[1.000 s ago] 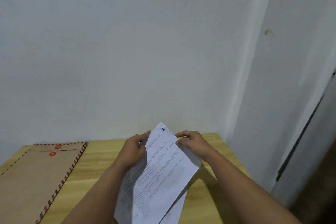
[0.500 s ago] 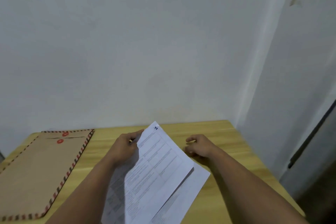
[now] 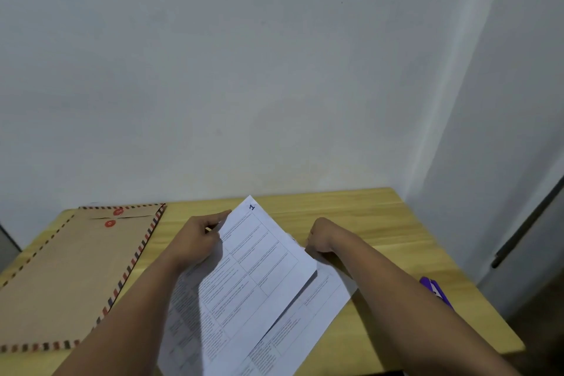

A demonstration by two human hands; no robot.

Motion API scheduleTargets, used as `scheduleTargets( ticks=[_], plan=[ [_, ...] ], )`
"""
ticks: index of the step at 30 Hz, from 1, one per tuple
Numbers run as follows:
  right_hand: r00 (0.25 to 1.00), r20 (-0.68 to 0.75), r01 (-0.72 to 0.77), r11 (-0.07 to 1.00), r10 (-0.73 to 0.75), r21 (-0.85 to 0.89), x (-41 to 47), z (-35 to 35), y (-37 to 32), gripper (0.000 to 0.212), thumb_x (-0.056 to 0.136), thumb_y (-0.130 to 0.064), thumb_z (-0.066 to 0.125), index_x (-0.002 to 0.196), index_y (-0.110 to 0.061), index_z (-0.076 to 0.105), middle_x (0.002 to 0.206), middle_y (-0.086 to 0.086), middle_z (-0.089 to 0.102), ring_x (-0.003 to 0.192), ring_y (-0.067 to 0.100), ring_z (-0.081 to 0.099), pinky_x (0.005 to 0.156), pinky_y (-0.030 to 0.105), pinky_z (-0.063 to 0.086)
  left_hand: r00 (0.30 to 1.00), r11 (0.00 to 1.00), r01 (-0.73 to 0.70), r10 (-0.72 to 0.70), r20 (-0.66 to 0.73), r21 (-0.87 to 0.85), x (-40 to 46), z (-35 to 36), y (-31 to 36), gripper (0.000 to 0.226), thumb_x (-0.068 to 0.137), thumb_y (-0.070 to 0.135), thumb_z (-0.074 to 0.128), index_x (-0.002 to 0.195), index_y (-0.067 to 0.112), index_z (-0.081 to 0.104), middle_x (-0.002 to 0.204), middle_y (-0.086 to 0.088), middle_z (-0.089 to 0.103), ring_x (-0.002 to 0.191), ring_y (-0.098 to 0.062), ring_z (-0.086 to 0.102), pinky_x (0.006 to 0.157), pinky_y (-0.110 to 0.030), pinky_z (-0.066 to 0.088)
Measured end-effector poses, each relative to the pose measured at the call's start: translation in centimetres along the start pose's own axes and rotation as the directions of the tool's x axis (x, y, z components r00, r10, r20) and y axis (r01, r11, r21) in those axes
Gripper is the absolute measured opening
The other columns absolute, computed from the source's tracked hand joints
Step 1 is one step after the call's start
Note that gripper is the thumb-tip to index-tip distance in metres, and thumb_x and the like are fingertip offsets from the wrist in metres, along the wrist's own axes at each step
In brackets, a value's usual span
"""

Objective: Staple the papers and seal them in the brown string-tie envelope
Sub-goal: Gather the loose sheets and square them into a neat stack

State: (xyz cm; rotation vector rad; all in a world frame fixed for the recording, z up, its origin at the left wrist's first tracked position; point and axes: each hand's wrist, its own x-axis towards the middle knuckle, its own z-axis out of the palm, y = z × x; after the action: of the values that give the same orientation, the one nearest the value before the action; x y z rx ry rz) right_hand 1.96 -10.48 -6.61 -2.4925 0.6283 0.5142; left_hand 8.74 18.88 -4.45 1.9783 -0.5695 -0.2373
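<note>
Barely started: left hand [image 3: 195, 241] fingers pinching the loose printed sheets [image 3: 256, 278], right hand [image 3: 320, 236] curling at their edge (grip unclear), string-tie envelope [image 3: 76, 268] sitting shut on the bench [image 3: 381, 223].

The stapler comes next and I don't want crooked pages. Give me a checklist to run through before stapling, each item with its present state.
1. Sheets squared up: not ok. The top sheet is lifted and skewed off the lower sheet.
2. Left hand holds the stack: ok, it pinches the top sheet's left edge near the numbered corner.
3. Right hand free for the stapler: cannot tell, its curled fingers sit at the papers' right edge.
4. Stapler within reach: cannot tell. A purple object lies by the right forearm, mostly hidden.
5. Envelope ready: ok, flat on the table to the left.
</note>
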Motion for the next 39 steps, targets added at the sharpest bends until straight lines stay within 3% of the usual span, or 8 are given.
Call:
scheduleTargets(
  ticks=[4, 10, 14, 16, 20, 24, 34, 39],
  plan=[
    [0.994, -0.105, 0.028, 0.996, -0.018, 0.088, 0.3, 0.8, 0.6, 0.029, 0.081, -0.014, 0.074, 0.066, -0.018, 0.049, 0.083, 0.008, 0.059, 0.077, 0.025, 0.052, 0.069, 0.033, 0.046, 1.0, 1.0, -0.012, 0.012, 0.008, -0.002, -0.2, 0.0, 0.2, 0.035, 0.104, 0.013, 0.054, 0.125, 0.037, 0.068, 0.117, 0.031, 0.069, 0.111, 0.014, 0.061, 0.082, -0.004, 0.048],
    [0.976, -0.175, 0.18, 0.938, -0.132, 0.295, 0.0, 1.4, 1.4, 0.01, 0.074, -0.007, 0.068, 0.078, -0.016, 0.065, 0.104, 0.011, 0.077, 0.092, 0.023, 0.068, 0.087, 0.039, 0.059, 1.0, 1.0, -0.019, 0.019, 0.008, -0.001, 0.0, -0.1, 0.5, 0.033, 0.105, 0.015, 0.055, 0.132, 0.03, 0.068, 0.128, 0.025, 0.066, 0.121, 0.007, 0.059, 0.089, -0.009, 0.048],
    [0.974, -0.126, 0.228, 0.841, -0.19, 0.491, -1.1, 0.6, 1.2, 0.036, 0.08, 0.003, 0.075, 0.108, -0.019, 0.07, 0.09, 0.004, 0.072, 0.087, 0.023, 0.072, 0.076, 0.032, 0.055, 0.999, 0.999, -0.035, 0.035, 0.013, -0.004, -0.4, -0.1, 1.4, 0.031, 0.105, 0.018, 0.056, 0.128, 0.035, 0.069, 0.125, 0.031, 0.066, 0.12, 0.011, 0.058, 0.095, -0.016, 0.051],
    [0.957, -0.195, 0.29, 0.754, -0.215, 0.589, -1.8, 0.1, 0.7, 0.028, 0.086, 0.01, 0.067, 0.102, -0.01, 0.079, 0.073, 0.009, 0.072, 0.068, 0.023, 0.069, 0.069, 0.033, 0.054, 0.998, 0.998, -0.054, 0.055, 0.022, -0.01, -0.4, -0.1, 2.0, 0.032, 0.105, 0.018, 0.055, 0.123, 0.04, 0.069, 0.119, 0.036, 0.065, 0.115, 0.015, 0.059, 0.087, -0.009, 0.049],
    [0.92, -0.327, 0.392, 0.571, -0.217, 0.721, -3.5, -1.5, -0.9, 0.021, 0.094, 0.007, 0.064, 0.09, -0.002, 0.083, 0.09, 0.019, 0.079, 0.081, 0.029, 0.075, 0.074, 0.037, 0.058, 0.996, 0.996, -0.092, 0.092, 0.023, 0.02, 0.1, -0.2, 3.3, 0.036, 0.104, 0.014, 0.054, 0.133, 0.031, 0.067, 0.13, 0.023, 0.066, 0.125, 0.006, 0.057, 0.094, -0.013, 0.048],
    [0.882, -0.391, 0.47, 0.539, -0.262, 0.699, -5.8, -4.4, -2.0, 0.013, 0.098, -0.004, 0.069, 0.099, -0.007, 0.082, 0.084, -0.005, 0.082, 0.076, 0.006, 0.077, 0.071, 0.021, 0.058, 0.993, 0.993, -0.114, 0.114, -0.014, 0.008, 0.3, 0.0, 5.1, 0.036, 0.104, 0.014, 0.054, 0.136, 0.026, 0.065, 0.131, 0.017, 0.067, 0.125, 0.002, 0.058, 0.102, -0.019, 0.049],
    [0.899, -0.257, 0.416, 0.504, -0.355, 0.757, -9.0, -6.8, -3.0, 0.023, 0.104, -0.021, 0.064, 0.12, -0.011, 0.078, 0.114, 0.01, 0.08, 0.09, 0.015, 0.077, 0.063, 0.019, 0.057, 0.986, 0.987, -0.161, 0.161, -0.034, -0.007, 0.5, 0.7, 7.6, 0.036, 0.104, 0.017, 0.054, 0.135, 0.03, 0.065, 0.12, 0.036, 0.062, 0.122, 0.008, 0.058, 0.098, -0.014, 0.047],
    [0.881, -0.27, 0.443, 0.475, -0.389, 0.76, -9.1, -7.0, -3.1, 0.021, 0.102, -0.022, 0.067, 0.118, -0.012, 0.078, 0.112, 0.011, 0.08, 0.097, 0.025, 0.078, 0.077, 0.031, 0.061, 0.99, 0.991, -0.137, 0.137, -0.042, 0.006, 0.9, 0.9, 7.5, 0.041, 0.103, 0.012, 0.051, 0.135, 0.032, 0.065, 0.13, 0.027, 0.064, 0.125, 0.005, 0.058, 0.11, -0.029, 0.046]
  ],
)
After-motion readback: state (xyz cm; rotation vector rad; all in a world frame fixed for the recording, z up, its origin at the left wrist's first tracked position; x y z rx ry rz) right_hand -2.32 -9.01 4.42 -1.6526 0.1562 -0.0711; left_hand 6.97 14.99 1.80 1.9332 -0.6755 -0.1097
